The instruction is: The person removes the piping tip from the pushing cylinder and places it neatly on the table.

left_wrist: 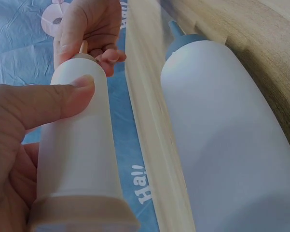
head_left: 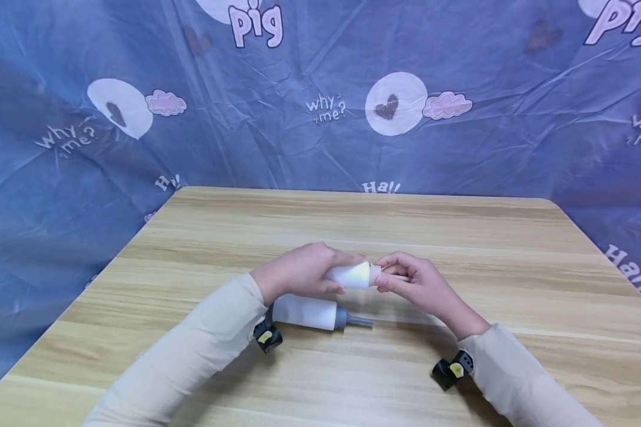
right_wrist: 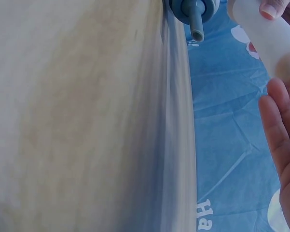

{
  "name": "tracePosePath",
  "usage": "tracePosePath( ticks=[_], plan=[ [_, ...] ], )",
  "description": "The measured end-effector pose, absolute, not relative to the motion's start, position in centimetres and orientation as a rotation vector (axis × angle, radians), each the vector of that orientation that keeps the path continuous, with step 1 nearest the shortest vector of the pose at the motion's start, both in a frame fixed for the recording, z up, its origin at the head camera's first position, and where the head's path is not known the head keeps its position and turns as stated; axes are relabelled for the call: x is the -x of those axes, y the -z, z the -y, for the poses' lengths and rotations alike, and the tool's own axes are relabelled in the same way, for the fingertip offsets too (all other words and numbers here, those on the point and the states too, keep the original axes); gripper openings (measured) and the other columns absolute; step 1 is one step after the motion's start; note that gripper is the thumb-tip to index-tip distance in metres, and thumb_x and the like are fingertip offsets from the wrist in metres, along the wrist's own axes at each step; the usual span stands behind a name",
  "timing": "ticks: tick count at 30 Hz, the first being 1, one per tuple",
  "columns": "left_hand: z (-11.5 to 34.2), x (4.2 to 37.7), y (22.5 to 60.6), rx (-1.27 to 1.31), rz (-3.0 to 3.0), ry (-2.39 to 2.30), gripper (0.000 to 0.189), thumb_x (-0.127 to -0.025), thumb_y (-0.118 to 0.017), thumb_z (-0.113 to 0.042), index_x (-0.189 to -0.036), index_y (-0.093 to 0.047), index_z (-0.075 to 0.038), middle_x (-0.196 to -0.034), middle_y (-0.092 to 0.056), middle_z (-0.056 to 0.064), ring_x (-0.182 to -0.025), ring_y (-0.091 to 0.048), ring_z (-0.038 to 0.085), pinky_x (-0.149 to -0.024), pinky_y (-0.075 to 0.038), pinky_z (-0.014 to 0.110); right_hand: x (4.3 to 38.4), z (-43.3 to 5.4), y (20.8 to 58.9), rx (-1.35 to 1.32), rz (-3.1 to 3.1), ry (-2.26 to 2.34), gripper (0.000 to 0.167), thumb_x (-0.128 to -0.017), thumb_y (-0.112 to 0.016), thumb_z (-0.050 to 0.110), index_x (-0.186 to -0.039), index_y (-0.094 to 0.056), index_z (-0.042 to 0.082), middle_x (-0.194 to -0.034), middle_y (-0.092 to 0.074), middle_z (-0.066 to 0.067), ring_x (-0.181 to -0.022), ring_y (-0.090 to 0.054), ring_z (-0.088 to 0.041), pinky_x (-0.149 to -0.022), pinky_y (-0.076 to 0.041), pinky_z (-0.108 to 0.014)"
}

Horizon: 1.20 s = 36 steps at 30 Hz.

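Note:
My left hand [head_left: 304, 270] grips a white squeeze bottle [head_left: 354, 276] that lies sideways above the table, thumb along its body in the left wrist view. This bottle has a beige cap [head_left: 375, 275] with a thin nozzle [left_wrist: 84, 47] and a brownish bottom end [left_wrist: 82, 211]. At the cap end, my right hand [head_left: 418, 284] pinches the cap between thumb and fingers; the right wrist view has some of its fingers [right_wrist: 277, 108] extended. A second white squeeze bottle [head_left: 304, 312] lies just nearer, its blue-grey cap [head_left: 341, 318] and nozzle [head_left: 360, 321] facing right.
The wooden table [head_left: 459, 237] stretches out on every side of the hands. Blue printed cloth [head_left: 278, 154] hangs behind its far edge and along both sides. Each wrist wears a small black camera, such as the right one [head_left: 448, 372].

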<state>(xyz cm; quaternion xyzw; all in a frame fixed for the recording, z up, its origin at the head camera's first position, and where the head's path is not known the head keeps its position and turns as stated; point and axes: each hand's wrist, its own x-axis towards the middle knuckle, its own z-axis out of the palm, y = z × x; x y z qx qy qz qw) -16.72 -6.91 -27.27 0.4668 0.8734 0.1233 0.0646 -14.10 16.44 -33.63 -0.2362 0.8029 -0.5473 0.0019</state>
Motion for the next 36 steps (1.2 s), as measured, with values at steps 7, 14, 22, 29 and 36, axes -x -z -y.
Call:
tracePosePath(
  ticks=[7, 14, 22, 29, 36],
  plan=[
    [7.19, 16.74, 27.38, -1.409, -2.63, -0.413, 0.06, -0.082, -0.07, -0.019, -0.137, -0.046, -0.013, -0.13, -0.056, 0.004, -0.094, -0.063, 0.016, -0.079, -0.05, 0.024, 13.93, -16.24, 33.58, 0.687, -2.598, 1.701, 0.029, -0.08, -0.071, 0.009, -0.105, -0.059, -0.002, -0.094, -0.068, -0.017, -0.082, -0.065, -0.007, -0.071, -0.055, -0.025],
    [7.36, 16.74, 27.5, -1.434, -2.636, -0.415, 0.06, -0.082, -0.07, -0.02, -0.137, -0.046, -0.012, -0.134, -0.052, 0.004, -0.103, -0.061, 0.017, -0.084, -0.05, 0.025, 13.81, -16.12, 33.6, 0.683, -2.664, 1.709, 0.031, -0.075, -0.075, 0.007, -0.101, -0.061, 0.0, -0.091, -0.067, -0.015, -0.08, -0.064, -0.008, -0.069, -0.055, -0.024],
    [7.46, 16.88, 27.42, -1.441, -2.648, -0.418, 0.06, -0.082, -0.07, -0.02, -0.137, -0.046, -0.013, -0.135, -0.052, 0.003, -0.106, -0.06, 0.017, -0.087, -0.049, 0.027, 13.98, -16.04, 33.58, 0.769, -2.698, 1.727, 0.032, -0.073, -0.076, 0.005, -0.1, -0.062, 0.0, -0.091, -0.067, -0.013, -0.082, -0.063, -0.006, -0.071, -0.054, -0.023],
    [7.6, 16.98, 27.6, -1.476, -2.656, -0.442, 0.059, -0.081, -0.071, -0.019, -0.135, -0.048, -0.012, -0.13, -0.056, 0.005, -0.102, -0.061, 0.017, -0.084, -0.05, 0.027, 14.2, -16.07, 33.52, 0.751, -2.649, 1.708, 0.029, -0.087, -0.062, 0.007, -0.112, -0.055, -0.006, -0.098, -0.064, -0.017, -0.084, -0.06, -0.006, -0.074, -0.052, -0.022],
    [7.49, 16.99, 27.51, -1.472, -2.654, -0.438, 0.06, -0.081, -0.071, -0.019, -0.136, -0.048, -0.011, -0.132, -0.054, 0.006, -0.103, -0.061, 0.019, -0.086, -0.05, 0.028, 14.5, -16.17, 33.7, 0.855, -2.407, 1.787, 0.026, -0.098, -0.042, 0.009, -0.11, -0.052, -0.012, -0.082, -0.063, -0.024, -0.069, -0.066, -0.019, -0.066, -0.056, -0.034]
  ],
)
